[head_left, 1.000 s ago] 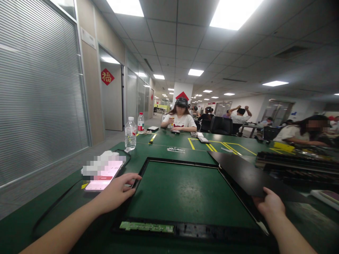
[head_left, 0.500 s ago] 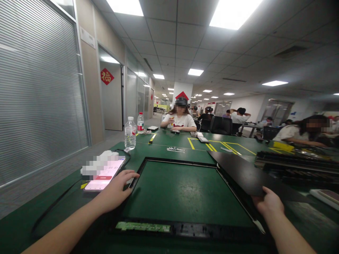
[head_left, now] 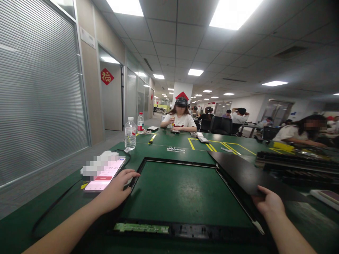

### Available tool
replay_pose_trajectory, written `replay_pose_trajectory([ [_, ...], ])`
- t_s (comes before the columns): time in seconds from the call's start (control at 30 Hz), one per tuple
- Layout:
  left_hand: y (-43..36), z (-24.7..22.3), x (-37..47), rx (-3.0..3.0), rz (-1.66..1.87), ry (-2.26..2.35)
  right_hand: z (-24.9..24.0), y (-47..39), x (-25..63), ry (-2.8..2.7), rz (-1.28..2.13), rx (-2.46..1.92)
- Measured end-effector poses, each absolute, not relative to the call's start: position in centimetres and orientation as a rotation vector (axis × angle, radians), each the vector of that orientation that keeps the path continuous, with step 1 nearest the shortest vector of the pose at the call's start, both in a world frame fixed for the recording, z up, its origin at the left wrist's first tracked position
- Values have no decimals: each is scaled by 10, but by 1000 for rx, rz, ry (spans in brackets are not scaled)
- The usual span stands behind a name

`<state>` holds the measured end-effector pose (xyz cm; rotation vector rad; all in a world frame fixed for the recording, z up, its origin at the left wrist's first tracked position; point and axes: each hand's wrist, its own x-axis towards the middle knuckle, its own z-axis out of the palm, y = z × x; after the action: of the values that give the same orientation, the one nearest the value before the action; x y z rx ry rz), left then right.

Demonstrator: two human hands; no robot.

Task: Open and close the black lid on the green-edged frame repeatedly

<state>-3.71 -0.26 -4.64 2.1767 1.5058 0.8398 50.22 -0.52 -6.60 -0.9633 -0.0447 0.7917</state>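
A black rectangular frame (head_left: 182, 162), hollow in the middle, lies on the green table in front of me. A green circuit board (head_left: 141, 228) sits along its near side. My left hand (head_left: 122, 187) grips the frame's left side, fingers over the top and thumb nearer me. At the right, my right hand (head_left: 270, 204) holds the edge of a thin dark panel (head_left: 238, 171), thumb on top and the other fingers mostly hidden beneath. This panel is tilted and overlaps the frame's right side near the far corner. A pale strip (head_left: 257, 226) shows at the near right corner.
Left of the frame lie a lit phone (head_left: 106, 176) and a black cable (head_left: 50, 208). Beyond stand two water bottles (head_left: 130, 134). Long dark parts (head_left: 296, 169) are stacked at right, near a white device (head_left: 327, 198). A person (head_left: 181, 118) sits across the table (head_left: 169, 139).
The near side of the frame has shifted very slightly left. My right thumb has moved a little left on the dark panel; both hands keep their holds.
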Motion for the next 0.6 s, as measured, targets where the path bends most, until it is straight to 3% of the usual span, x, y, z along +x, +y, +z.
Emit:
replay_pose_trajectory([
  [0.6,0,-43,-40,2054,962,1426,-10,-29,447,-296,809,-960],
])
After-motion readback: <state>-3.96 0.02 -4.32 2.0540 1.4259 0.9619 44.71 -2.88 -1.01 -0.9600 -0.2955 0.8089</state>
